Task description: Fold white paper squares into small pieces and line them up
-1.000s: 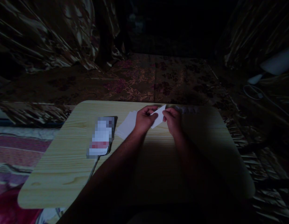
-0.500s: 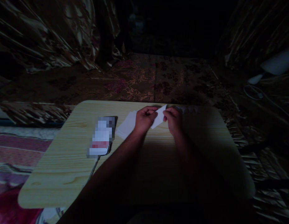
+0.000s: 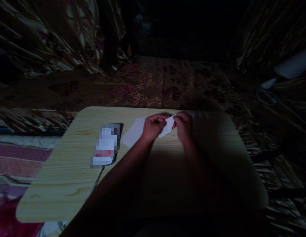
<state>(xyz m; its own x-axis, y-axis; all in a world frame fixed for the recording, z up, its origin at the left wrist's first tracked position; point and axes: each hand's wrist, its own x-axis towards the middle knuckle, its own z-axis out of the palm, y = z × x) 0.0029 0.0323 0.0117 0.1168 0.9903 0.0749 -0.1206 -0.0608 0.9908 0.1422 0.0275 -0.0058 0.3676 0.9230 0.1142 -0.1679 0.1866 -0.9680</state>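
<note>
Between my two hands is a small white piece of paper [image 3: 167,128], held a little above the table's far half. My left hand [image 3: 154,125] pinches its left side between thumb and fingers. At its upper right corner, my right hand [image 3: 183,124] grips it with thumb and fingertips. The paper has slanted edges and looks folded, though the dim light hides any creases. Just left of my left hand lies a fanned stack of white paper sheets [image 3: 133,133], partly covered by that hand and wrist.
A phone with a blurred screen [image 3: 107,144] lies on the left of the wooden table [image 3: 56,184], its cable running toward me. Behind my right hand, several small pale objects [image 3: 198,115] line the far edge. A white lamp [image 3: 292,64] stands at right, beyond the table.
The paper's upper corner has come down into my right fingers, and its visible part looks narrower. Both hands stay almost in place; the view has shifted slightly.
</note>
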